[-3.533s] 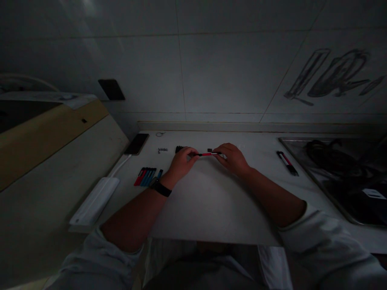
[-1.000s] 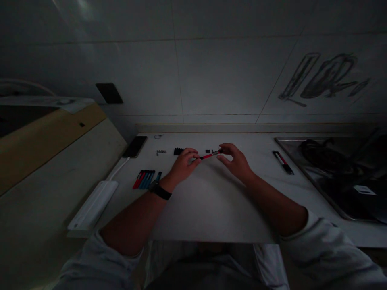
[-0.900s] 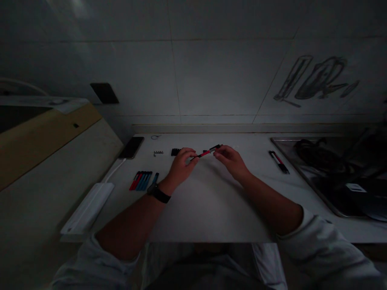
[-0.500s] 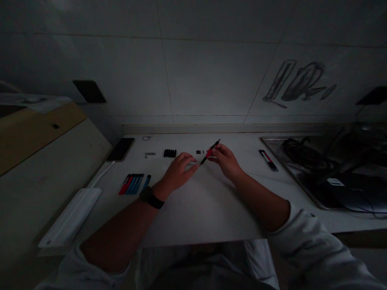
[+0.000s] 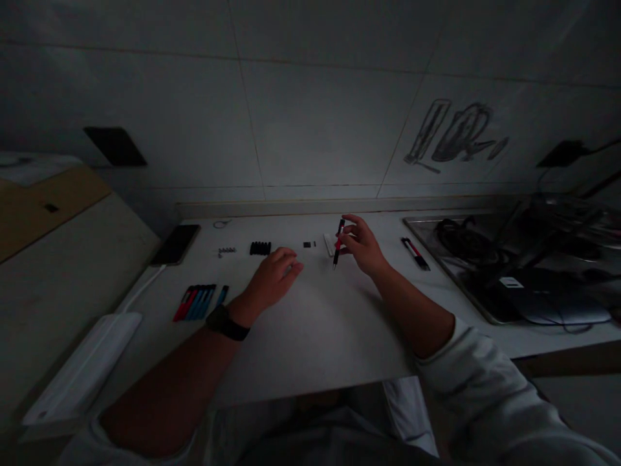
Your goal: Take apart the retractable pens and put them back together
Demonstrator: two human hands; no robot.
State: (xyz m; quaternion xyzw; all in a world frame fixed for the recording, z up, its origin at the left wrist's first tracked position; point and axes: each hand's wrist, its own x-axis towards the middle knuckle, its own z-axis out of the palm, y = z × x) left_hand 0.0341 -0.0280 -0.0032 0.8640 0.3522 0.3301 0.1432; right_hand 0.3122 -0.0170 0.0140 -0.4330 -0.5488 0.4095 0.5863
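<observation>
A red and black pen [image 5: 338, 244] is pinched in the fingers of my right hand [image 5: 363, 247], its metal tip pointing down above the white tabletop [image 5: 310, 336]. My left hand [image 5: 273, 278] hovers to the left with thumb and fingers apart and nothing visible in it. Behind it lies a row of small black pieces [image 5: 261, 248]. Farther left are several small metallic pieces [image 5: 226, 250]. Red and blue pen barrels [image 5: 196, 302] lie side by side, with one blue barrel [image 5: 222, 295] apart from them. Beyond the hands sit a tiny dark square piece [image 5: 307, 244] and a white strip [image 5: 328, 244].
Another red and black pen [image 5: 415, 253] lies on the right. Beyond it a metal-rimmed tray [image 5: 451, 278] holds cables and a dark device. On the left are a phone [image 5: 175, 245] and a white power strip [image 5: 82, 369]. A wall [image 5: 320, 129] closes the back.
The pen has turned from slanting to nearly upright in my right hand. My left hand has drawn away from its lower end. The whole view has shifted slightly.
</observation>
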